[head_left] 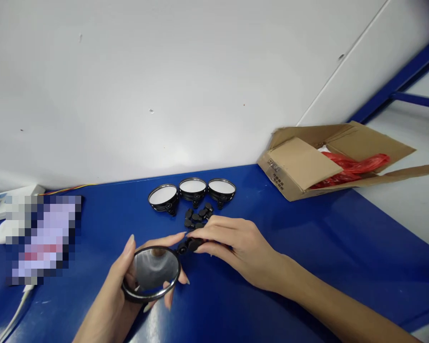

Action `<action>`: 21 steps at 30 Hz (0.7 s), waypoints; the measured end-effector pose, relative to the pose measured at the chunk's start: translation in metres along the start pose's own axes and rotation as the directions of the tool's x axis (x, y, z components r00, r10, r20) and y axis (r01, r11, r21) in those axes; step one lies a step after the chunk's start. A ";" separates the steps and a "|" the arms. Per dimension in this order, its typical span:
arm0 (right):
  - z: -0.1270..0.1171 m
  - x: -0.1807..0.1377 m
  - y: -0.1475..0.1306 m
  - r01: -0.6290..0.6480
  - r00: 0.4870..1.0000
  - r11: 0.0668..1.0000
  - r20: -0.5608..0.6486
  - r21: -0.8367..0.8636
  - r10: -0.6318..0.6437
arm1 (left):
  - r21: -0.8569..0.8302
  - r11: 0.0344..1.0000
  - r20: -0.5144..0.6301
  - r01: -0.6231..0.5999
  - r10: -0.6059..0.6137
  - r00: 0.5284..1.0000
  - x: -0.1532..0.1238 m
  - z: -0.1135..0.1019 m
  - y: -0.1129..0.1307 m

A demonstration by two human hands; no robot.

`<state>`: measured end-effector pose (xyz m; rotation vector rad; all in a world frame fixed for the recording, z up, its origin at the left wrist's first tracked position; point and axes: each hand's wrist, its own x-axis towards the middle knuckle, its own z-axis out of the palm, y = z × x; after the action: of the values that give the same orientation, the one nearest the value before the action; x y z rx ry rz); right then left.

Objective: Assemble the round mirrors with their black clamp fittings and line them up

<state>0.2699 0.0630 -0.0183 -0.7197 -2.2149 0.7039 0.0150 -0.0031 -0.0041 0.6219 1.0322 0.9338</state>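
The head view shows two bare hands working close together above a blue counter (289, 257). The left hand (116, 283) comes from the lower left with its palm turned mostly upward. It is grasping a round mirror (153, 271) with black rim: the thumb lies along the left side of the rim, some fingers pass under the mirror, and the index finger stretches along the upper edge toward the stem. The mirror is tilted, with its glass facing up.

The right hand (238, 245) comes from the lower right, its forearm lying on a slant and its back turned upward. Its fingers are bent and pinch a small black part (195, 245) at the end of the mirror's stem; the tips of both hands meet near this place.

Just behind the right hand there is a group of small black pieces (196, 216) on the counter. Behind these, three similar mirrors (193, 186) stand in a row, side by side. At the right, near the wall (200, 85), is a cardboard box (289, 178) which contains red plastic (357, 164).
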 end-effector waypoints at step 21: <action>0.013 -0.016 0.002 0.192 0.981 0.890 0.054 -0.413 -0.187 | 0.166 0.979 0.103 -0.121 0.105 0.989 0.014 -0.017 -0.016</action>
<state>0.2703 0.0497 -0.0348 -0.6869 -2.4358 0.1316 0.0081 0.0020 -0.0298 0.8682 1.0081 0.9110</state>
